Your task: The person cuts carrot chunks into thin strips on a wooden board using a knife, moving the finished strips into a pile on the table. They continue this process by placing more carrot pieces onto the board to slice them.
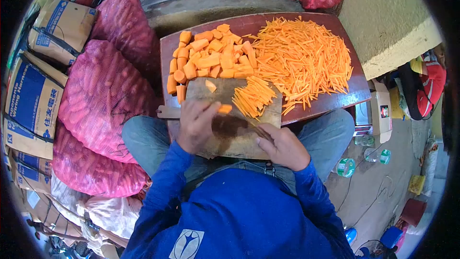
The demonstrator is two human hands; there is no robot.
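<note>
My left hand [195,123] is over the left part of a wooden cutting board [230,140], its fingers bent and pinching a small carrot piece [224,109] at their tips. Slight blur softens those fingers. In my right hand [286,147] is the handle of a knife [258,128]; its blade points up and left over the board and is smeared by motion. A neat bunch of carrot sticks [254,97] lies on the board's right side. Near the top left of the board rests a loose carrot chunk [211,86].
Peeled carrot chunks [211,52] and a big heap of carrot sticks [306,57] cover much of the reddish table [357,86]. Full pink mesh sacks [98,100] and cardboard boxes [36,105] stand left. Plastic bottles [345,167] lie on the floor at right.
</note>
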